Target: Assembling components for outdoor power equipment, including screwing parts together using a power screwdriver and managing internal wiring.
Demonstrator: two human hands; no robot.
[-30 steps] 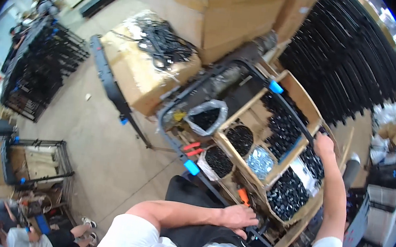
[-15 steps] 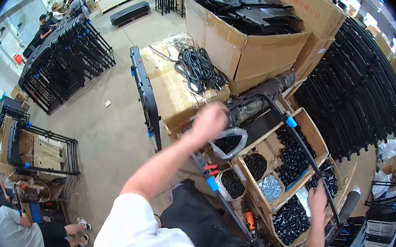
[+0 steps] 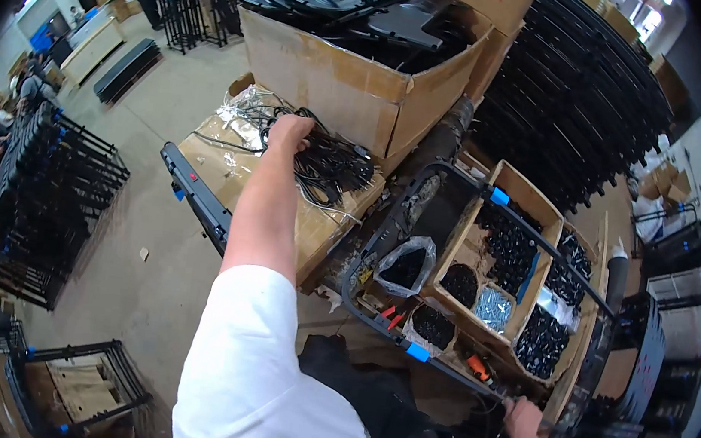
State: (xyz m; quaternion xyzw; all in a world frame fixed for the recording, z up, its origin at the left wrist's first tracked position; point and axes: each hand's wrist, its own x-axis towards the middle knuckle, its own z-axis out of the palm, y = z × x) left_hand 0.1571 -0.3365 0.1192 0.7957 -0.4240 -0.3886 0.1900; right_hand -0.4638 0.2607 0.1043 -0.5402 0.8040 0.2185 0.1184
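Stretched out ahead, my left hand is in the pile of black cables on top of a carton, its fingers closed round part of the pile. Low on the right, my right hand is closed beside the near end of a black tubular frame with blue clips. Something thin hangs below those fingers; I cannot make out what it is. The frame lies across a wooden parts box with compartments of black plastic pieces and silvery screws.
A large open carton full of black plastic panels stands behind the cables. A long black part with a red button leans at the carton's left side. An orange-handled tool lies by the parts box. Stacked black frames stand on the left.
My left hand has moved from above the frame, forward and left, onto the cables. My right hand has come down and nearer, from the frame's far bar to its near end. The view has shifted.
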